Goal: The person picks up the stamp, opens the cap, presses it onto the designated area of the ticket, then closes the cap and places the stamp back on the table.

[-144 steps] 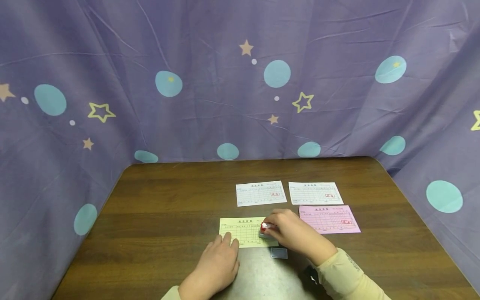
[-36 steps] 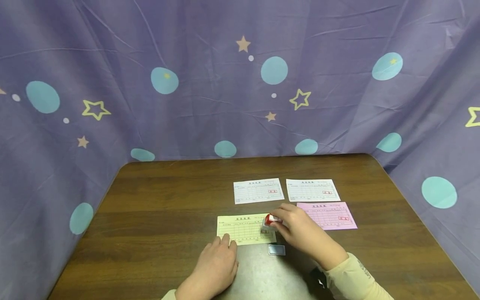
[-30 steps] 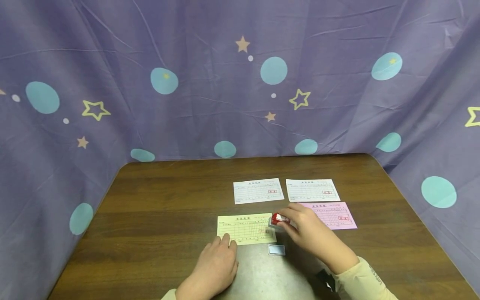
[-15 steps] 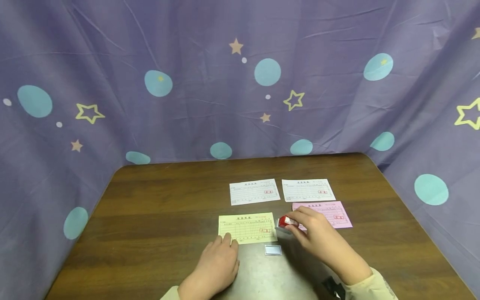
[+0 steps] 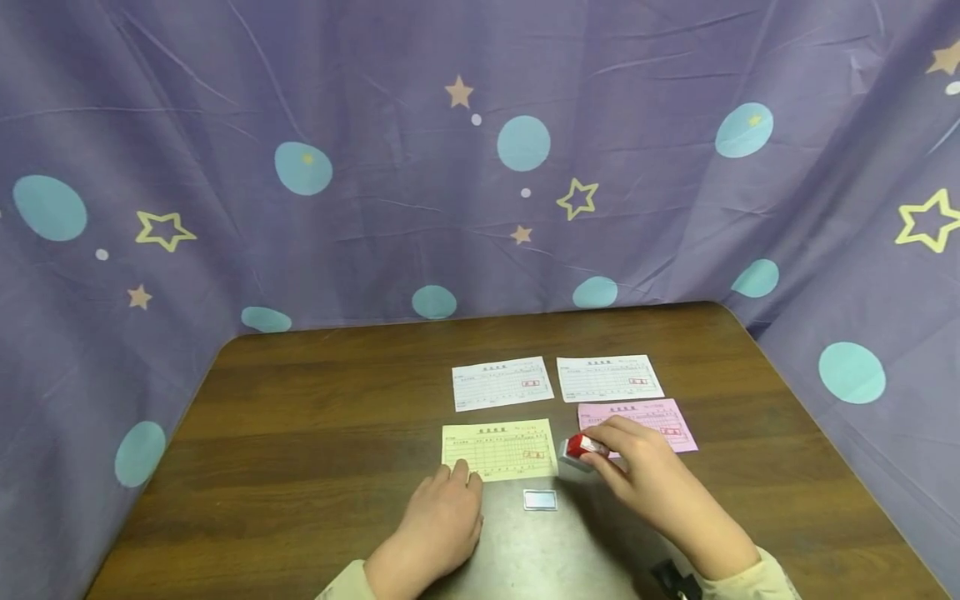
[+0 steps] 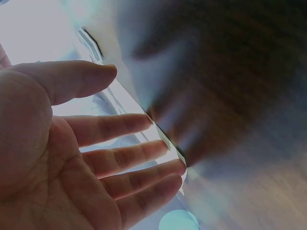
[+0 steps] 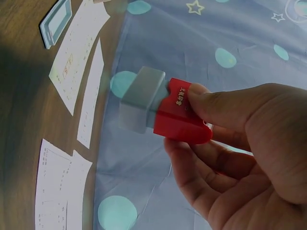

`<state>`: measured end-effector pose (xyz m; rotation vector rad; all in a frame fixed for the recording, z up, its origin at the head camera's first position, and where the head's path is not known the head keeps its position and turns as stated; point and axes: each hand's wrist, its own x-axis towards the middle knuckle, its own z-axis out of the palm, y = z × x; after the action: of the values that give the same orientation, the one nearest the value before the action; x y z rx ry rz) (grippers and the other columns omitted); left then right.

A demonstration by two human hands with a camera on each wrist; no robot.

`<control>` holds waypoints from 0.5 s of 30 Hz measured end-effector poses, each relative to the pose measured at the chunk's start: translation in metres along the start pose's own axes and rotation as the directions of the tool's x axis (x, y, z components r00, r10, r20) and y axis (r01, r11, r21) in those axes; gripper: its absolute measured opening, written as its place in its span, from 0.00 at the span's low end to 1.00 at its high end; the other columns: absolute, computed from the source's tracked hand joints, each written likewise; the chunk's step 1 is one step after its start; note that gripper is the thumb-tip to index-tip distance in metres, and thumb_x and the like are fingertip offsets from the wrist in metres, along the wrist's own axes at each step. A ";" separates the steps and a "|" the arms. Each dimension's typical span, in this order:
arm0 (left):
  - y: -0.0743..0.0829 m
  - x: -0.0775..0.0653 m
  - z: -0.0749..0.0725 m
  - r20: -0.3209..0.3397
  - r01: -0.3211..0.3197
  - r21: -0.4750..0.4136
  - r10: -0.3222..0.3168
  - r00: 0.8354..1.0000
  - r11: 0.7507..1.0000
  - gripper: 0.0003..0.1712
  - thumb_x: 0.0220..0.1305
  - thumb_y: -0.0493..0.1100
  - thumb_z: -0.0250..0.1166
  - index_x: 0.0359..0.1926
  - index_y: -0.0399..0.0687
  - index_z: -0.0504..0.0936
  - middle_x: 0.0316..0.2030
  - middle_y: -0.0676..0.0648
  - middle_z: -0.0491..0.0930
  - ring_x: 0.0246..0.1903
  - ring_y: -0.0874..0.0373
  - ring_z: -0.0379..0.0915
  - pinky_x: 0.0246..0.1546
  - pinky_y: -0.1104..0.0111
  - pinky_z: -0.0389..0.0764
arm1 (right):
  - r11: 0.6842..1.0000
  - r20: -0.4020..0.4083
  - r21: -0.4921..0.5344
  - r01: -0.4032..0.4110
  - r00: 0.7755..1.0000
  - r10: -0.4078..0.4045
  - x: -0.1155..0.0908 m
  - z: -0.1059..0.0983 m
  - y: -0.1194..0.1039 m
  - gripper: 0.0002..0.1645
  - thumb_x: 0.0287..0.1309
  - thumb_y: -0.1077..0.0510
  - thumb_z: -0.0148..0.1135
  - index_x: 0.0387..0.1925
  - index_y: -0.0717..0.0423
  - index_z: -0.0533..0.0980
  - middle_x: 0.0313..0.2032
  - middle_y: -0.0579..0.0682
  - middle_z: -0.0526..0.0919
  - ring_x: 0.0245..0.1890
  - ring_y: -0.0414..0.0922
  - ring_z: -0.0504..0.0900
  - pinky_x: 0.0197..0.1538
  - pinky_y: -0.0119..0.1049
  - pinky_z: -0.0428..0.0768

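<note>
My right hand (image 5: pixel 637 467) pinches a red self-inking stamp (image 5: pixel 581 446) between thumb and fingers, just right of the yellow form. In the right wrist view the stamp (image 7: pixel 180 112) has a translucent grey base, raised off the table and tilted. My left hand (image 5: pixel 442 517) rests with extended fingers on the lower left edge of the yellow form (image 5: pixel 480 446). A red boxed mark shows on that form's right side. From the left wrist, the palm and spread fingers (image 6: pixel 124 158) appear, fingertips at the paper's edge. Below the form lies a small shallow rectangular cap (image 5: pixel 540 500).
Two white forms (image 5: pixel 502 387) lie behind, side by side, each with a red boxed mark. A pink form (image 5: pixel 660 417), similarly marked, sits partly behind my right hand. The brown wooden table (image 5: pixel 315 433) is enclosed by a purple patterned curtain (image 5: pixel 375 250).
The right hand has lifted the stamp off the yellow form and moved it rightward, uncovering a red boxed mark. My left hand has stayed on the form's edge. The head view has shifted slightly.
</note>
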<state>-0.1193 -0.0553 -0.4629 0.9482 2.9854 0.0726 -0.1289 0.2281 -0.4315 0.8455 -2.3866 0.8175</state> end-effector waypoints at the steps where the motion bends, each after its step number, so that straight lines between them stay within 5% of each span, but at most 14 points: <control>1: 0.000 0.001 0.000 -0.001 -0.002 0.002 0.002 1.000 1.000 0.20 0.61 0.44 0.69 0.47 0.32 0.83 0.41 0.38 0.77 0.36 0.47 0.74 0.36 0.55 0.79 | 1.000 -0.004 0.005 0.000 1.000 0.000 -0.001 0.000 0.001 0.13 0.47 0.65 0.78 0.35 0.56 0.82 0.31 0.39 0.79 0.28 0.33 0.75 0.32 0.27 0.75; 15: 0.004 0.014 -0.001 0.024 -0.013 0.014 0.013 1.000 1.000 0.18 0.60 0.46 0.69 0.44 0.35 0.82 0.36 0.42 0.75 0.34 0.49 0.73 0.32 0.57 0.76 | 1.000 -0.021 0.028 -0.009 1.000 0.009 -0.007 -0.004 0.002 0.14 0.46 0.66 0.78 0.36 0.57 0.83 0.32 0.39 0.80 0.29 0.33 0.75 0.32 0.26 0.74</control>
<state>-0.1287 -0.0438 -0.4615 0.9635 2.9623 0.0407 -0.1248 0.2349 -0.4335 0.8336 -2.3672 0.8613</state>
